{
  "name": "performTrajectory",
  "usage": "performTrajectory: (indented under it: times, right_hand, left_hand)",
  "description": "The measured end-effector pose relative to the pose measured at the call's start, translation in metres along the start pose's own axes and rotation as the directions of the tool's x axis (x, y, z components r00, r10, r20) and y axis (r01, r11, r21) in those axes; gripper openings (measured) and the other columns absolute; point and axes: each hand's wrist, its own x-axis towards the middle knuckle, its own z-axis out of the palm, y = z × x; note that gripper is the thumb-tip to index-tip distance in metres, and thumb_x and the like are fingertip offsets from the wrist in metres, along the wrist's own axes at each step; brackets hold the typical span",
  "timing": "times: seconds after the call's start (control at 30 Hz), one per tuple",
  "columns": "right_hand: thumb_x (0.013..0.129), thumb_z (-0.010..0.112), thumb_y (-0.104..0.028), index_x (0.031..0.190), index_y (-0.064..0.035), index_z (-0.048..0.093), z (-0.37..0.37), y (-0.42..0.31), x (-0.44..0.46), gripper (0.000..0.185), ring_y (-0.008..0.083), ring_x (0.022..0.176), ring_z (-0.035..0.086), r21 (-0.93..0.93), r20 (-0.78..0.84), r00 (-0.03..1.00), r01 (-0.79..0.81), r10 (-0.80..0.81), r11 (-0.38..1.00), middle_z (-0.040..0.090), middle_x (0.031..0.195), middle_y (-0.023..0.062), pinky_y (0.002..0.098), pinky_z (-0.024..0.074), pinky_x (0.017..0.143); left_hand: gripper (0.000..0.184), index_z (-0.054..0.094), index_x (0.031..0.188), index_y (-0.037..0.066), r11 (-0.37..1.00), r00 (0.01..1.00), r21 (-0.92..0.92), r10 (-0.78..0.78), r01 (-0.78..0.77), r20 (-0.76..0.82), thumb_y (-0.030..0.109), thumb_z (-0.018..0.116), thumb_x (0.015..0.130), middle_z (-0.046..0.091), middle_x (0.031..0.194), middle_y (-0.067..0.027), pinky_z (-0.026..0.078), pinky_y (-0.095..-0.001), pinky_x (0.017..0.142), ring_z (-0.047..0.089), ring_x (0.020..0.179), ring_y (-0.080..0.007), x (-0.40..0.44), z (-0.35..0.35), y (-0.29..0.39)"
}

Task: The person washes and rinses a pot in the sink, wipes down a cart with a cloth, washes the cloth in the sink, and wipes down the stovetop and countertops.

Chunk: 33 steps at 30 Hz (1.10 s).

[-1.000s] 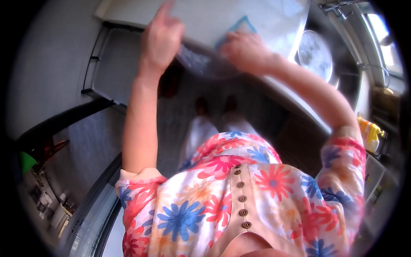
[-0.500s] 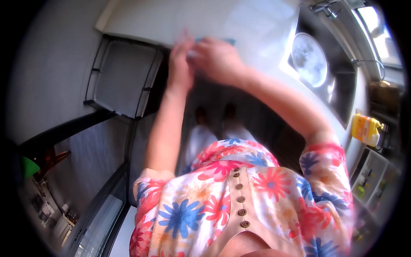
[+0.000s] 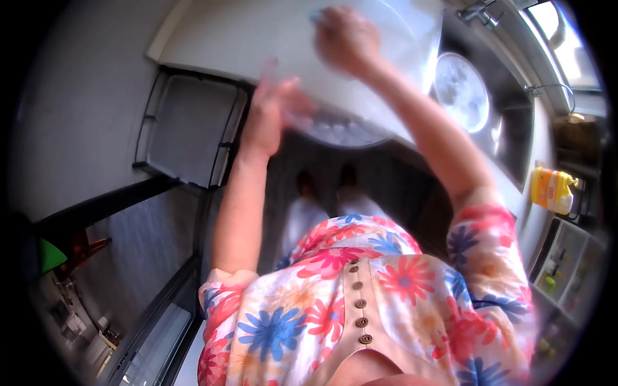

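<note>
My left hand (image 3: pixel 277 116) is blurred at the counter's front edge, its fingers spread apart. Below the edge, beside those fingers, shows a curved, shiny, see-through sheet (image 3: pixel 347 132); whether the hand touches it cannot be made out. Farther in over the white counter (image 3: pixel 219 32), my right hand (image 3: pixel 347 42) is closed. A small teal thing (image 3: pixel 315 15) peeks out at its fingertips, too smeared to name.
A sink (image 3: pixel 515 71) with a round, pale, shiny dish (image 3: pixel 461 90) lies to the right, a tap (image 3: pixel 479 13) behind it. A yellow bottle (image 3: pixel 552 190) stands farther right. On the left is a black-framed rack (image 3: pixel 193 122).
My hands have come apart. The right hand has moved up and away over the counter with the teal thing, while the left has dropped slightly. The see-through sheet now shows between them.
</note>
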Motion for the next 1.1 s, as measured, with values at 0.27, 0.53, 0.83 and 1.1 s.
performTrajectory:
  times: [0.27,0.53,0.83,1.1]
  right_hand:
    - [0.073,0.059,-0.018,0.089,-0.0129,0.064,-0.002,-0.006,-0.080,0.018,0.0249,0.096,0.057,0.339,0.365,0.695,0.521,-0.620,0.783,0.060,0.094,0.0055,0.0361,0.0462,0.080]
    - [0.079,0.051,-0.020,0.092,-0.0075,0.065,-0.049,0.015,-0.023,0.022,0.0339,0.082,0.061,0.066,0.416,0.908,0.031,-0.056,0.997,0.063,0.091,0.0158,0.0420,0.0492,0.073]
    - [0.077,0.057,-0.021,0.088,-0.0091,0.064,-0.009,-0.032,-0.065,0.018,0.0299,0.094,0.058,0.425,0.261,0.761,0.462,-0.594,0.779,0.061,0.094,0.0118,0.0402,0.0471,0.075]
    - [0.075,0.055,-0.020,0.092,-0.0099,0.066,-0.066,-0.006,-0.026,0.023,0.0314,0.081,0.063,0.025,0.714,0.680,0.215,-0.168,0.976,0.065,0.084,0.0130,0.0390,0.0500,0.072]
  left_hand:
    - [0.062,0.025,0.139,0.007,0.997,0.998,-0.047,0.062,-0.061,0.012,0.031,0.049,0.087,0.060,0.089,-0.0149,0.052,-0.0310,0.063,0.062,0.078,-0.0229,0.004,-0.028,0.002]
    - [0.061,0.026,0.138,0.008,0.994,0.996,0.060,0.085,-0.087,0.036,0.038,0.047,0.089,0.060,0.090,-0.0156,0.053,-0.0340,0.063,0.063,0.081,-0.0256,-0.004,-0.018,0.019]
    - [0.061,0.025,0.138,0.006,0.988,0.982,-0.019,0.155,-0.154,0.107,0.045,0.037,0.092,0.058,0.101,-0.0180,0.049,-0.0337,0.078,0.057,0.097,-0.0255,0.008,-0.025,0.011]
    - [0.067,0.024,0.138,0.006,0.996,0.993,-0.032,0.087,-0.084,0.080,0.048,0.043,0.090,0.059,0.088,-0.0146,0.052,-0.0304,0.059,0.062,0.075,-0.0236,-0.011,-0.027,0.035]
